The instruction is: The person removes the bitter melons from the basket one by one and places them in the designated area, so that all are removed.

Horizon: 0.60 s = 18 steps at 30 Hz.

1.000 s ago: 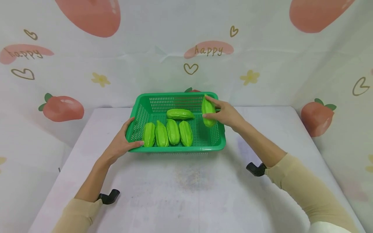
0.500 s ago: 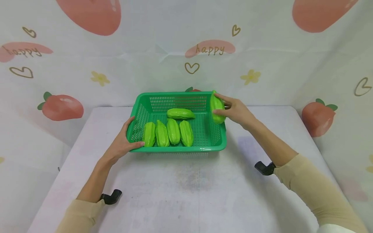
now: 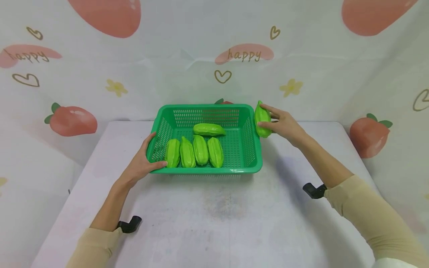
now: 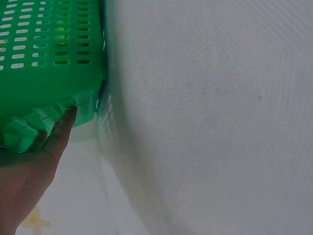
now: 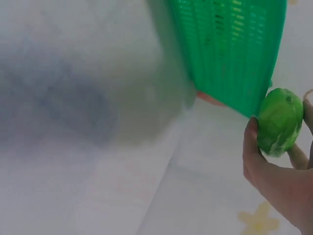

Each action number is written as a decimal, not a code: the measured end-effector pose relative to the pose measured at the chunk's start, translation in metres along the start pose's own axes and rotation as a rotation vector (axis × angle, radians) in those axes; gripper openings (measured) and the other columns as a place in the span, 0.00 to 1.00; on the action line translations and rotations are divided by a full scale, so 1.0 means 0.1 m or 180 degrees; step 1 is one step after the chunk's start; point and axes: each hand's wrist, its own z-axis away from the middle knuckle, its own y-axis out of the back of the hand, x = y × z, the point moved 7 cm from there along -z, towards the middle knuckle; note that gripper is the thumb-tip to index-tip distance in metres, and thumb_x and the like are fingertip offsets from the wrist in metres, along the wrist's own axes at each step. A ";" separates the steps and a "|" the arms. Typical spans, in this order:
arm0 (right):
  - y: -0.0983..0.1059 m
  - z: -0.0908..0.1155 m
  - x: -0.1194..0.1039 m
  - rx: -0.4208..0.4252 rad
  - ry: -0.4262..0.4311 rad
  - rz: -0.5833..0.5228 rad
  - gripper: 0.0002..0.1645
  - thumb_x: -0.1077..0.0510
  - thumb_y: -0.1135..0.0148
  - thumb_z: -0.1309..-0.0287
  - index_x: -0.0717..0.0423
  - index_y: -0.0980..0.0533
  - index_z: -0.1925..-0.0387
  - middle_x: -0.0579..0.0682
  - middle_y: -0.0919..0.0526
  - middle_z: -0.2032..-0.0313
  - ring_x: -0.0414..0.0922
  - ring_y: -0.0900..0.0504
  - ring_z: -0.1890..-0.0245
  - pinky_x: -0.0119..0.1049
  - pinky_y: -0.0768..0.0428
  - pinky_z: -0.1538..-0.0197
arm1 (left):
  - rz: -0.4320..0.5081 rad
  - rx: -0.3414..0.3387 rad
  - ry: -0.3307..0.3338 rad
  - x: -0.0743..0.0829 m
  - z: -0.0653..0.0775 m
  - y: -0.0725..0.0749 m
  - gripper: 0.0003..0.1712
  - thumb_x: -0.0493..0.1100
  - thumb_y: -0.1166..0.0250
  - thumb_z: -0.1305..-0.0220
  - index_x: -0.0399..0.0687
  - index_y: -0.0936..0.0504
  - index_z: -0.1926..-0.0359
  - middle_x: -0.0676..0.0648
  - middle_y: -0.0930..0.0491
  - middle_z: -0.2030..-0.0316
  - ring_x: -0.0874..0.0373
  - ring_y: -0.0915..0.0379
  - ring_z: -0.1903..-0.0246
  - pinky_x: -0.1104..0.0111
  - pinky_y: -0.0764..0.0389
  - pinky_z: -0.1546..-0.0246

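Observation:
A green plastic basket (image 3: 204, 170) stands at the back of the table. My left hand (image 3: 139, 163) holds its left end, thumb on the front rim and fingers along the outer wall; the left wrist view shows fingers (image 4: 61, 132) against that wall. Inside, several bright green, ribbed bitter melons (image 3: 201, 150) lie side by side at the front left, and one bitter melon (image 3: 209, 129) lies crosswise behind them. Just past the basket's right rim, my right hand (image 3: 285, 125) pinches another bitter melon (image 3: 263, 120) between thumb and fingers, its pointed tip upward. In the right wrist view this bitter melon (image 5: 279, 122) appears beside the basket wall.
The white table (image 3: 214, 223) reaches back to a cloth backdrop (image 3: 187, 48) printed with fruit, hearts and flowers. A black wrist mount (image 3: 130, 225) sits on the left forearm, and a second black mount (image 3: 314, 190) on the right one.
My right hand has carried its bitter melon rightward, from above the basket's right part to just outside the rim. The left hand keeps its hold on the basket, which stays in place.

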 end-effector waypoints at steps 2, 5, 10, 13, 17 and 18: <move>0.04 -0.01 0.04 0.0009 0.0000 -0.0002 0.44 0.48 0.34 0.36 0.36 0.43 0.24 0.57 0.36 0.30 0.53 0.31 0.35 0.40 0.23 0.45 | 0.0013 0.0009 -0.0003 0.01 0.00 0.01 0.64 0.45 0.27 0.42 0.67 0.66 0.21 0.39 0.62 0.23 0.38 0.60 0.27 0.36 0.51 0.35; 0.11 -0.04 0.11 0.0071 0.0004 -0.0020 0.44 0.46 0.35 0.36 0.34 0.44 0.24 0.57 0.39 0.29 0.54 0.35 0.32 0.49 0.29 0.39 | 0.0050 0.0032 -0.0007 0.02 0.00 0.01 0.64 0.44 0.27 0.42 0.66 0.66 0.21 0.40 0.62 0.22 0.38 0.60 0.27 0.36 0.51 0.35; 0.20 -0.08 0.24 0.0048 -0.0021 -0.0069 0.44 0.46 0.37 0.34 0.32 0.48 0.23 0.56 0.45 0.26 0.54 0.41 0.29 0.53 0.35 0.34 | 0.0121 0.0054 0.0000 0.04 -0.01 -0.01 0.64 0.44 0.27 0.43 0.68 0.65 0.21 0.41 0.63 0.22 0.39 0.61 0.26 0.36 0.52 0.34; 0.21 -0.09 0.33 -0.0068 -0.0022 -0.0031 0.45 0.48 0.38 0.33 0.31 0.50 0.22 0.57 0.45 0.26 0.54 0.41 0.29 0.53 0.35 0.34 | 0.0124 0.0070 0.0011 0.03 -0.01 -0.01 0.63 0.43 0.27 0.42 0.69 0.64 0.21 0.41 0.62 0.22 0.39 0.61 0.26 0.36 0.52 0.34; 0.20 -0.10 0.43 -0.0082 0.0000 0.0062 0.47 0.48 0.36 0.35 0.31 0.50 0.22 0.57 0.43 0.26 0.56 0.39 0.30 0.55 0.36 0.34 | 0.0122 0.0093 0.0019 0.02 0.01 -0.01 0.63 0.42 0.28 0.42 0.68 0.64 0.21 0.41 0.62 0.22 0.39 0.60 0.26 0.36 0.52 0.34; 0.21 -0.11 0.45 -0.0055 0.0002 0.0071 0.48 0.48 0.35 0.35 0.32 0.50 0.22 0.57 0.43 0.26 0.57 0.39 0.30 0.56 0.37 0.34 | 0.0125 0.0093 0.0012 0.02 0.01 0.00 0.63 0.42 0.28 0.43 0.67 0.63 0.21 0.41 0.62 0.22 0.39 0.60 0.26 0.36 0.52 0.33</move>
